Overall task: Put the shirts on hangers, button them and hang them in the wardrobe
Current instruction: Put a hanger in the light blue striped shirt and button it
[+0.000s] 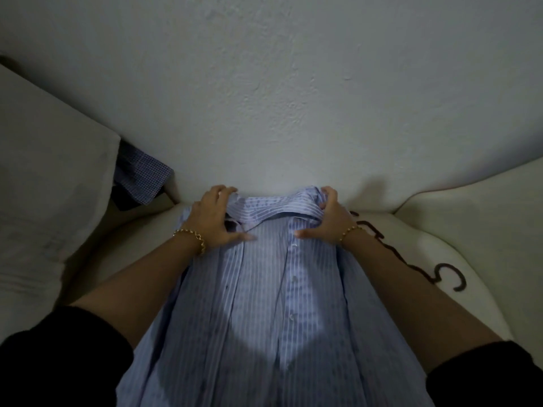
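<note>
The blue-and-white striped shirt [264,304] lies front up on a cream padded surface [458,207]. Its collar [273,205] is against the white wall [264,83] and its body runs back toward the person. Small white buttons [294,245] show down the front band, but whether they are fastened cannot be told. The left hand [216,215] grips the collar's left end, fingers curled over the top edge and thumb spread on the shirt front. The right hand [330,218] clutches the right end the same way. Each wrist wears a gold bracelet [192,237], and black sleeves [58,362] are pushed up. To the left, a checked shirt [141,174] sits beside a pale cushion [44,171]. Dark lettering [440,274] marks the cream surface on the right.
</note>
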